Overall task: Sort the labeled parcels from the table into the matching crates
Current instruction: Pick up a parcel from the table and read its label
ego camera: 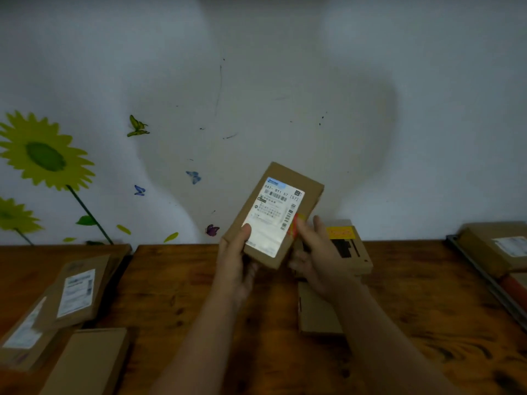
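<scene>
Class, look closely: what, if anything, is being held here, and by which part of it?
A labelled cardboard parcel, held by its lower end: the left hand grips the lower left edge, the right hand the lower right edge.

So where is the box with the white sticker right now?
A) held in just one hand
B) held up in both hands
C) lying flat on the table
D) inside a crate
B: the left hand and the right hand both grip the lower end of the parcel, holding it up above the table.
</scene>
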A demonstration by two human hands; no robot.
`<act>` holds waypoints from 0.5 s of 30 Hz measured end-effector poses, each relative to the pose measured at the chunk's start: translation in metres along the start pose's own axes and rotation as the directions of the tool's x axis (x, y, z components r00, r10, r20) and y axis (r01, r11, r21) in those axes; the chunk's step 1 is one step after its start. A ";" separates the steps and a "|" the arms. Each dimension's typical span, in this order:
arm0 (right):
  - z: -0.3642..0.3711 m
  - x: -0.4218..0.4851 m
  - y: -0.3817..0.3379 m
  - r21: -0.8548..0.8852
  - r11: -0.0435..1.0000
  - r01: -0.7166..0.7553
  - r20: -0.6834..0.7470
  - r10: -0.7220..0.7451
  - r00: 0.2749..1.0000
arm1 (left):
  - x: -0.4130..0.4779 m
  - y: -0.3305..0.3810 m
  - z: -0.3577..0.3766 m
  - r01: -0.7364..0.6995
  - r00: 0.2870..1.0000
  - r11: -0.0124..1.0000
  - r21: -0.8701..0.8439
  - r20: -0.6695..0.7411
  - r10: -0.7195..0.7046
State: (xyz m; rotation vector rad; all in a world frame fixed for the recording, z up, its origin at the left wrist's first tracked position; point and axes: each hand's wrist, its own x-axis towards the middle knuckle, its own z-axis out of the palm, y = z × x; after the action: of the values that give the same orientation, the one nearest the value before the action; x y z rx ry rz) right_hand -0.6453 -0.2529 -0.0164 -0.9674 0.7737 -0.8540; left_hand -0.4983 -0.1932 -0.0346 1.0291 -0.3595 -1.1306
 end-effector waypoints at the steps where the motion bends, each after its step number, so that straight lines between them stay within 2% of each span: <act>1: 0.005 -0.002 0.002 0.005 1.000 0.025 0.028 -0.025 0.999 | -0.002 -0.005 0.003 0.000 1.000 1.000 -0.024 0.008 0.000; 4: 0.006 -0.006 0.003 0.017 0.993 0.119 0.039 -0.119 0.992 | -0.007 -0.012 0.002 0.015 0.996 1.000 -0.011 0.089 -0.014; 8: -0.008 -0.006 -0.003 0.020 0.983 0.181 0.076 -0.182 0.980 | -0.006 -0.007 -0.006 0.034 0.994 0.986 0.165 0.098 -0.050; 11: -0.016 -0.005 -0.001 0.032 0.985 0.171 0.084 -0.173 0.981 | -0.002 0.001 -0.007 0.023 0.992 0.971 0.240 0.115 -0.052; 15: -0.027 -0.011 -0.002 0.035 0.990 0.136 0.120 -0.139 0.983 | 0.002 0.010 0.002 0.017 0.986 0.968 0.252 0.154 -0.058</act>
State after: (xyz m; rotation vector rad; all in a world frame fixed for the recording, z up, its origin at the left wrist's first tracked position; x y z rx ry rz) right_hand -0.6737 -0.2533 -0.0226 -1.0485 0.5947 -0.9134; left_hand -0.4933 -0.1949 -0.0261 1.1722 -0.6259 -1.2269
